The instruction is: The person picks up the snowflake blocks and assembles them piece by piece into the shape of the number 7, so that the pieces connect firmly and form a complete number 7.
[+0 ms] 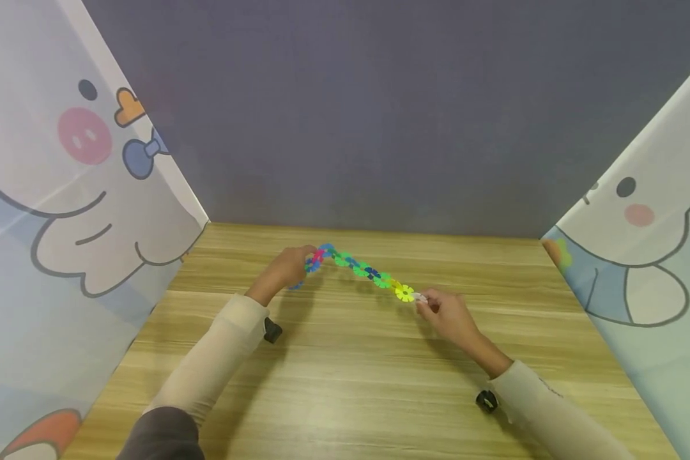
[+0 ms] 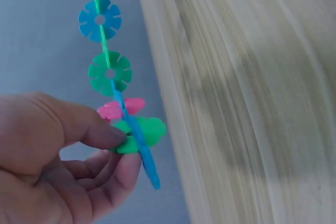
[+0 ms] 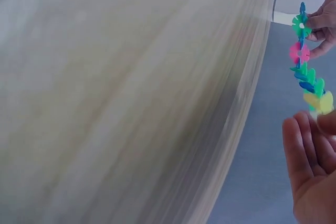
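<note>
A chain of slotted plastic snowflake discs (image 1: 361, 269) is stretched between my two hands above the table, sloping down to the right. Blue, green, pink and yellow pieces interlock edge to edge. At its left end, my left hand (image 1: 287, 266) pinches a green disc (image 2: 153, 131) between thumb and fingers; a blue disc (image 2: 148, 163) is slotted into it, and a pink disc (image 2: 134, 106) sits just beyond. My right hand (image 1: 450, 315) pinches a whitish disc (image 1: 419, 297) at the other end, beside a yellow disc (image 1: 404, 293). The right fingertips partly cover that whitish disc.
Beneath the hands lies a wood-grain table (image 1: 345, 383). A dark grey panel (image 1: 374, 115) rises behind its far edge. Light panels printed with cartoon animals stand at the left (image 1: 63, 243) and right (image 1: 661, 255). Black devices hang at the left wrist (image 1: 273, 331) and right wrist (image 1: 486, 402).
</note>
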`<state>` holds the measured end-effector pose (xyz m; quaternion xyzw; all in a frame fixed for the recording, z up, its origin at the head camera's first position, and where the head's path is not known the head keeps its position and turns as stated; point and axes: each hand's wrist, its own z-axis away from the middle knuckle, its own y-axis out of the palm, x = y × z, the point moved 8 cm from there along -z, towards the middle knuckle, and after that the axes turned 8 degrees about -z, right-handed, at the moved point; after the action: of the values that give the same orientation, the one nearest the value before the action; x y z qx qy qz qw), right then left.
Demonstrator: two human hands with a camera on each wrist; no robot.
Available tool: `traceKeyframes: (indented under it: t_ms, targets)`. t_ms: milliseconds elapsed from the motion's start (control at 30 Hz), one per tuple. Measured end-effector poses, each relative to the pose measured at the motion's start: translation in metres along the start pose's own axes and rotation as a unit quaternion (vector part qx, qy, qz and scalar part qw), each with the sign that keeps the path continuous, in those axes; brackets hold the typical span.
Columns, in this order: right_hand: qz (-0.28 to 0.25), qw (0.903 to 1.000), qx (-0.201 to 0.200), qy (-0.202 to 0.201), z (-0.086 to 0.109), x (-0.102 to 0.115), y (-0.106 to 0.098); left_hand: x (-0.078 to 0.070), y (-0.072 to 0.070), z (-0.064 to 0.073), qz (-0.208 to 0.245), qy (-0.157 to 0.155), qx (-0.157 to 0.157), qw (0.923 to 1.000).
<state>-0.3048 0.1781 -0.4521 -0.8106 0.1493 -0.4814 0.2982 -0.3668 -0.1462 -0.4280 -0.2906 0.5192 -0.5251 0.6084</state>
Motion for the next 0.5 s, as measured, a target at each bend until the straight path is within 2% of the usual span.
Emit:
traceKeyframes:
  t_ms: [167, 267, 500]
  targets:
    - [-0.013, 0.9978, 0.064, 0.01, 0.004, 0.002, 0.008, 0.0, -0.002, -0.008, -0.028, 0.018, -0.024, 0.9991]
    - [-0.035, 0.9937, 0.107, -0.004, 0.007, 0.008, 0.012, -0.001, -0.002, -0.014, -0.04, 0.035, -0.029, 0.9982]
    - [-0.062, 0.9792, 0.176, -0.079, 0.012, 0.027, 0.023, -0.005, -0.005, -0.029, -0.058, 0.046, -0.038, 0.9965]
